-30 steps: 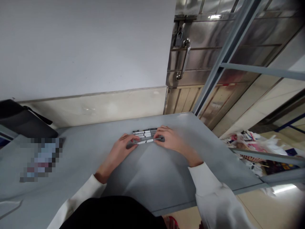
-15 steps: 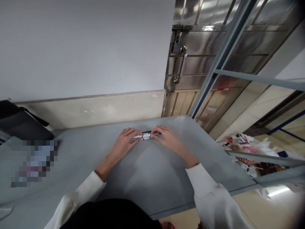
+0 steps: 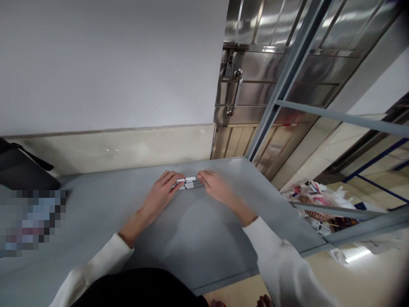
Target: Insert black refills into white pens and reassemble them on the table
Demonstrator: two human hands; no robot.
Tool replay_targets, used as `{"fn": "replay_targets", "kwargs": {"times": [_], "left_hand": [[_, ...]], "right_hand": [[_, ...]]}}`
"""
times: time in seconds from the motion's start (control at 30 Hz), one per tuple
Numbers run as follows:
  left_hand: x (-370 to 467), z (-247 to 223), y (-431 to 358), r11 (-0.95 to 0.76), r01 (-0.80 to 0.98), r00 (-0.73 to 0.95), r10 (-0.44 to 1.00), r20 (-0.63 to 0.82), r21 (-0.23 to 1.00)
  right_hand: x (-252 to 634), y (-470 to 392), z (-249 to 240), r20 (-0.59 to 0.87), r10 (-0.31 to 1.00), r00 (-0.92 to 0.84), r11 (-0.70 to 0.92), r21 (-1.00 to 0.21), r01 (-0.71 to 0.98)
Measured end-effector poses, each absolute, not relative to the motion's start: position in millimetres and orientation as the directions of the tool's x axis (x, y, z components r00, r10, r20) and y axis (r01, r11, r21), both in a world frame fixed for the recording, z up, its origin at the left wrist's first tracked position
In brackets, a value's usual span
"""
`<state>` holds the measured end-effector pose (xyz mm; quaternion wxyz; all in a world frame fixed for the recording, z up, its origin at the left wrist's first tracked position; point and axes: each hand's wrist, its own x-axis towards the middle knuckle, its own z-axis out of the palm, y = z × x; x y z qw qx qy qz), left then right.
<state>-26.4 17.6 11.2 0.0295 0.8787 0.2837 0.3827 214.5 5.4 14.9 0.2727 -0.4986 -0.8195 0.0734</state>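
Note:
Several slim white-and-dark pens (image 3: pixel 189 185) lie side by side on the grey table (image 3: pixel 191 230), near its back edge. At their left end is my left hand (image 3: pixel 166 186), its fingers pinched round the pens. My right hand (image 3: pixel 213 183) is at the right end, thumb and fingertips pressed together at the dark tips of the pens. White middle parts show between the hands. The fingers cover both ends, so the exact number of pens held by each hand is hidden.
A dark case (image 3: pixel 27 166) and a pixelated flat item (image 3: pixel 38 224) are at the left. The wall (image 3: pixel 128 147) borders the table's back. A metal frame post (image 3: pixel 271 111) rises at the right corner, with bagged items (image 3: pixel 322 204) beyond it.
My right hand has turned, its fingers now more closed at the pens' right ends, and more of the white parts shows. The camera view has shifted slightly to the right.

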Motion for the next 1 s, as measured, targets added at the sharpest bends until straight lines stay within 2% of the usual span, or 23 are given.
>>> {"fn": "replay_targets", "kwargs": {"times": [0.17,0.27,0.4,0.47,0.57,0.77,1.0], "left_hand": [[-26,19,12,-0.843,0.513,0.560,0.469,0.683,0.159],[-28,23,7,-0.817,0.577,0.593,0.442,0.673,0.029],[-32,28,-1,-0.724,0.661,0.646,0.415,0.641,-0.198],[-33,29,-3,-0.685,0.690,0.637,0.422,0.645,-0.233],[-34,26,-1,-0.684,0.708,0.608,0.463,0.645,-0.177],[-37,12,2,-0.726,0.682,0.551,0.592,0.588,0.092],[-38,16,-4,-0.738,0.663,0.538,0.586,0.605,0.126]], "right_hand": [[213,-2,13,0.358,0.875,-0.327,0.479,-0.541,0.691],[211,-4,14,0.344,0.876,-0.339,0.483,-0.622,0.616],[207,-6,13,0.322,0.874,-0.363,0.482,-0.662,0.574],[205,-6,14,0.353,0.862,-0.364,0.507,-0.642,0.575],[203,-5,15,0.434,0.833,-0.343,0.551,-0.597,0.582],[207,-6,17,0.464,0.823,-0.327,0.567,-0.639,0.519],[205,-14,15,0.451,0.827,-0.335,0.561,-0.692,0.454]]}}
